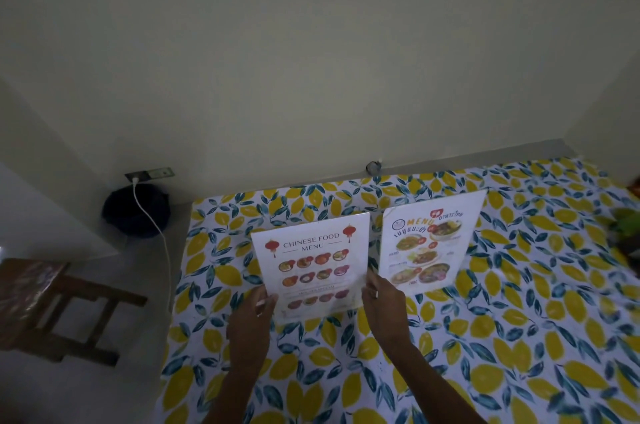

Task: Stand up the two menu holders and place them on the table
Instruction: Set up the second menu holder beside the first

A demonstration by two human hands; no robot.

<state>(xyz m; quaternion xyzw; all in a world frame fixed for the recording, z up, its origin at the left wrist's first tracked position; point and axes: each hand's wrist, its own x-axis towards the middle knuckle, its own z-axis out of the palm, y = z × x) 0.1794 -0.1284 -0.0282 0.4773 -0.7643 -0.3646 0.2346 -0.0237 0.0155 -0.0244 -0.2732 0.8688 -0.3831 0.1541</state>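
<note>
Two clear menu holders stand upright side by side on the table (519,337), which wears a lemon-and-leaf patterned cloth. The left one, the Chinese food menu holder (311,250), is gripped on both side edges: my left hand (254,316) holds its lower left edge and my right hand (381,302) holds its lower right edge. Its base sits at the cloth near my fingers. The right one, the Thai menu holder (427,243), stands on its own, untouched, just right of my right hand.
A wooden chair (59,313) stands on the floor to the left of the table. A white cable (162,236) runs from a wall socket past a dark round bin (136,212). Something green (627,226) lies at the table's right edge. A wall rises behind the table.
</note>
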